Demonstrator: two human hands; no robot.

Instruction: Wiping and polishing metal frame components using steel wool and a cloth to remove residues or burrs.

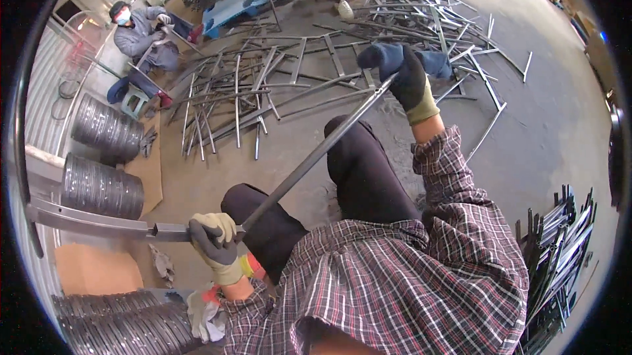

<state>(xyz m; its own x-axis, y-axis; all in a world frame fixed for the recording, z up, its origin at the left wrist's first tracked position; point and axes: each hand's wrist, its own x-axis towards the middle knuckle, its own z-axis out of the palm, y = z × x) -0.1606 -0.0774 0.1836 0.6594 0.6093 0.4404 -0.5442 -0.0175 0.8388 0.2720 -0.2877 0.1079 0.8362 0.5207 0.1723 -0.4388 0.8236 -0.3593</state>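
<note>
Gripping a long grey steel bar [309, 161] at both ends, we span it diagonally across the centre of the frame. Our left hand [214, 244], in a grey-and-yellow work glove at lower left, has its fingers clamped around the bar where it meets a curved grey metal rail [85, 222]. Our right hand [408, 78], in a dark blue glove at upper centre, has its fingers closed around the bar's far end. We judge that this two-point hold keeps the long piece from sagging or swinging, and that it passes above our black-trousered knees [359, 171] for clearance.

Welded grey steel frames and loose rods [276, 85] lie spread on the concrete floor [540, 131] in the upper half of the frame. Dark upright metal frames [559, 250] stand bunched at lower right. Stacked dark wire rings [102, 187] sit at the left edge, with a flat brown cardboard sheet [95, 269] below them; it shows no label that we can make out. A seated person in grey clothing [141, 42] works at upper left.
</note>
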